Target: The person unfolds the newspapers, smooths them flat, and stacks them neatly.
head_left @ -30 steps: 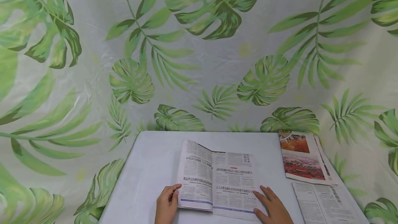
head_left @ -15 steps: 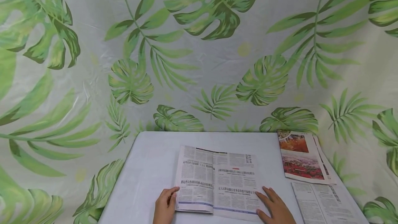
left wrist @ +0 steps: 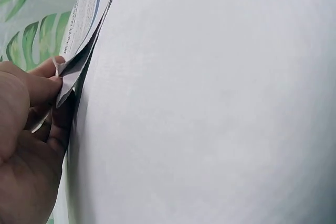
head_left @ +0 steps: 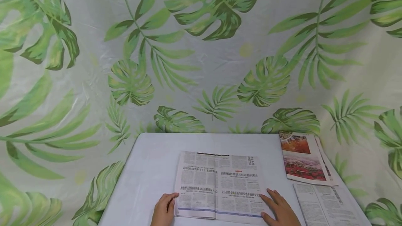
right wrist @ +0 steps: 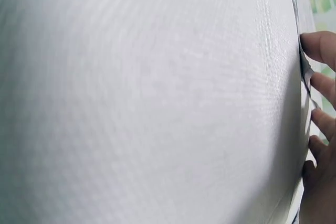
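Note:
An open newspaper (head_left: 236,194) lies spread on the white table in the head view, its fold running down the middle. At its lower left edge my left hand (head_left: 163,209) pinches the paper; the left wrist view shows the newspaper's lifted edge (left wrist: 73,74) between thumb and fingers of the left hand (left wrist: 31,124). My right hand (head_left: 280,208) lies at the lower right edge with spread fingers touching the page. In the right wrist view the fingers of the right hand (right wrist: 321,129) rest along the paper's edge, partly cut off by the frame.
On the right of the white table (head_left: 150,163) lies a newspaper with colour photos (head_left: 303,159), on top of other sheets. Nearer, another printed newspaper (head_left: 326,203) lies at the table's right edge. A leaf-patterned curtain (head_left: 201,62) hangs behind and at both sides.
The left page, raised and slanted a second ago, has come down flat. My left hand has moved slightly left and down with its edge; my right hand has shifted slightly right.

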Tool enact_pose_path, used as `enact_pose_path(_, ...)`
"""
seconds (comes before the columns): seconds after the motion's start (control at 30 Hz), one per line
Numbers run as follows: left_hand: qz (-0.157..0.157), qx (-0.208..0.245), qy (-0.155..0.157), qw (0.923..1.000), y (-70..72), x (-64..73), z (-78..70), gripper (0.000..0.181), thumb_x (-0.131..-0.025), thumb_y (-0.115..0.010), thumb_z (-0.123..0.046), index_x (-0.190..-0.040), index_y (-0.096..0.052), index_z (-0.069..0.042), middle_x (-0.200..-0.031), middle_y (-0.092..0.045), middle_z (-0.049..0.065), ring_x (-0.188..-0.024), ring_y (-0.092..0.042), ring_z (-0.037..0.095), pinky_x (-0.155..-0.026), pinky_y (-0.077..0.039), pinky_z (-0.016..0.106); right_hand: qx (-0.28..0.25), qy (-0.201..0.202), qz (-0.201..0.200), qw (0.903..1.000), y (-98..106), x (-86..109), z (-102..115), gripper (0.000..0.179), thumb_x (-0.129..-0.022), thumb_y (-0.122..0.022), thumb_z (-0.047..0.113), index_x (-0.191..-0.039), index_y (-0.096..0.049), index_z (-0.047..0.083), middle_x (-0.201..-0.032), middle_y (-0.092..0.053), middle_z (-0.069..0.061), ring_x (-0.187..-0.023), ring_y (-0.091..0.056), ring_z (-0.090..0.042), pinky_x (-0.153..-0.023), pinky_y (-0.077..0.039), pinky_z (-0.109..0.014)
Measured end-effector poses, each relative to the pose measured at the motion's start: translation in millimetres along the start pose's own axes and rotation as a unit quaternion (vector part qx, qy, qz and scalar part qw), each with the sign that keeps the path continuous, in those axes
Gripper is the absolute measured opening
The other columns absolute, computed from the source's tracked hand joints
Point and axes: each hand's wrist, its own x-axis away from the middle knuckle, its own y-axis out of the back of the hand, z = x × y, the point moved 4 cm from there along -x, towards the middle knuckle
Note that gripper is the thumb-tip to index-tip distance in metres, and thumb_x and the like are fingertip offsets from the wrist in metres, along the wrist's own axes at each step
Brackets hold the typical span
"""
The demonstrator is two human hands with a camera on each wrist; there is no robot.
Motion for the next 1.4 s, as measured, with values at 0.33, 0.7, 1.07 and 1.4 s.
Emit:
enact_pose_path(0.33,0.064,-0.029,-0.039,0.9967,11.0,-3.9,0.1,0.023,-0.094,-0.067,0.004,-0.106,-0.074,-0.014,-0.091,-0.061,-0.007,-0.077,-0.050,-0.003,-0.069,-0.049,0.021,-0.032,0.004,-0.005,0.9995,1,3.1,-5,0.065,-0.091,-0.066,0.064,-0.140,-0.064,0.022,-0.153,-0.053,-0.016,-0.144,-0.038,-0.054,-0.113,-0.026,-0.073)
enact_pose_path(0.7,0.077,0.042,-0.098,0.9914,14.0,-3.3,14.5,0.026,-0.084,-0.072,0.008,-0.096,-0.071,-0.014,-0.086,-0.061,-0.004,-0.075,-0.051,-0.005,-0.066,-0.049,0.018,-0.103,-0.006,0.001,0.9947,-7,5.3,-9,0.063,-0.092,-0.068,0.057,-0.142,-0.063,0.018,-0.158,-0.045,-0.021,-0.147,-0.026,-0.059,-0.121,-0.004,-0.072)
enact_pose_path(1.07,0.138,0.096,-0.075,0.9830,19.7,-8.3,16.2,0.019,-0.091,-0.075,-0.005,-0.099,-0.071,-0.023,-0.094,-0.064,-0.005,-0.082,-0.055,0.000,-0.073,-0.051,0.020,-0.118,0.002,-0.011,0.9929,-7,6.9,-10,0.060,-0.091,-0.071,0.053,-0.141,-0.063,0.020,-0.158,-0.045,-0.021,-0.146,-0.026,-0.060,-0.122,0.000,-0.072)
enact_pose_path(1.4,0.160,0.097,-0.097,0.9776,17.2,-6.6,16.9,0.023,-0.094,-0.071,-0.003,-0.109,-0.068,-0.019,-0.098,-0.062,-0.005,-0.082,-0.053,0.002,-0.072,-0.048,0.021,-0.115,0.002,-0.010,0.9933,-2,8.5,-7,0.061,-0.092,-0.069,0.054,-0.140,-0.064,0.016,-0.159,-0.044,-0.020,-0.147,-0.026,-0.059,-0.125,0.018,-0.040)
